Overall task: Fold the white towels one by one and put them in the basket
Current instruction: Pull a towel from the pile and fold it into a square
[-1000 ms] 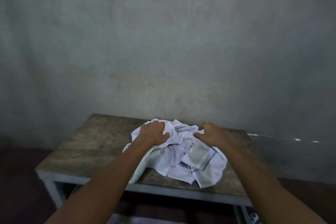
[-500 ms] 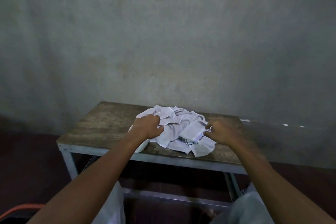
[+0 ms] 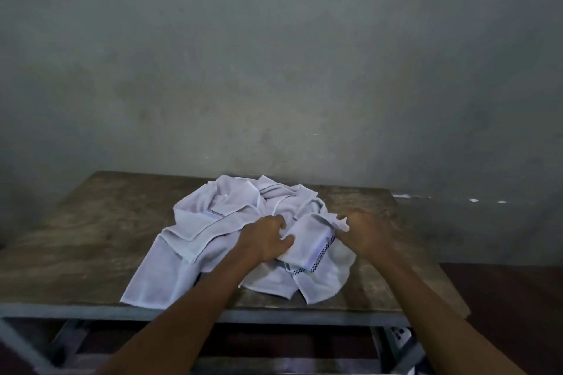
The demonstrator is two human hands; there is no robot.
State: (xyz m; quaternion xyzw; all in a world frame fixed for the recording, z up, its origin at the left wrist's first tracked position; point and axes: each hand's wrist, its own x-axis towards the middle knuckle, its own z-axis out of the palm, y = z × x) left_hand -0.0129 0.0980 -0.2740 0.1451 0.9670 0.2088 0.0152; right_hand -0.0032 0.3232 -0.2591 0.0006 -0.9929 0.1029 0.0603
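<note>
A crumpled heap of white towels with dark checkered trim lies in the middle of the wooden table. One corner of the heap hangs near the front edge at the left. My left hand grips a bunched fold of the top towel. My right hand pinches the same towel's edge just to the right, by the checkered band. No basket is in view.
A grey plaster wall stands right behind the table. The table has a grey metal frame with open space under it. A white object shows under the table's right corner. Dark red floor lies to the right.
The view has moved closer to the table. My left hand has shifted right across the heap, and both hands now hold the same towel close together.
</note>
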